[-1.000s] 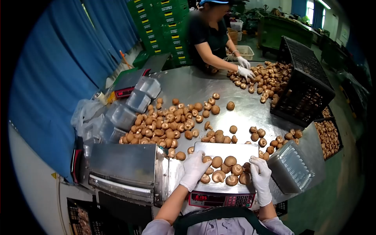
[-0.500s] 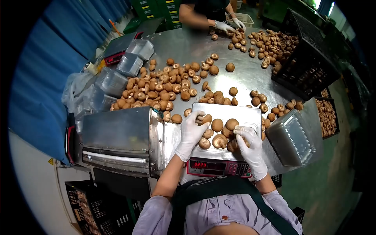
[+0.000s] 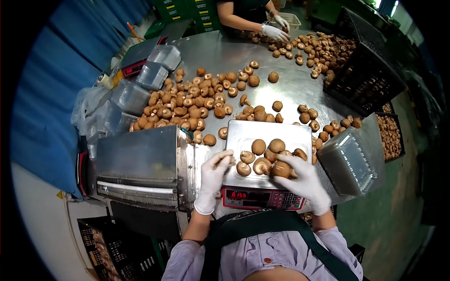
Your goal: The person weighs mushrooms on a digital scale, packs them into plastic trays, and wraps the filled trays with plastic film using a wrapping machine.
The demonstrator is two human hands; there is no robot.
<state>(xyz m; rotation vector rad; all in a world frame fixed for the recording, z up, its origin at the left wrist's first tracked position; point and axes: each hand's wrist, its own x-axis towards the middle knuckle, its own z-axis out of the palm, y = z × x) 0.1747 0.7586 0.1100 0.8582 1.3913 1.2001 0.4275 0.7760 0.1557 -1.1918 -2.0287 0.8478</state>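
Note:
My white-gloved right hand (image 3: 304, 180) closes its thumb and fingers around a brown mushroom (image 3: 280, 169) on the right side of the scale's metal pan (image 3: 239, 131). Beside the pan's left edge is my left hand (image 3: 213, 178), also gloved, with its fingers curled in; what lies inside them is mostly hidden. Several mushrooms (image 3: 258, 146) rest on the pan, some cap up, others with stems showing. The red digital scale (image 3: 248, 197) shows lit digits that look like 0155.
A mushroom pile (image 3: 187, 103) lies beyond a metal sealing machine (image 3: 138, 154). Clear plastic trays (image 3: 129, 96) stand at left, and stacked trays (image 3: 347, 161) at right. Across the table, a co-worker's gloved hands (image 3: 275, 33) handle mushrooms near a tipped black crate (image 3: 368, 70).
My left hand has drawn back from the pan to its left edge, and the mushroom by its fingers has left the pan. My right hand has shifted over another mushroom. The reading has dropped from 0220.

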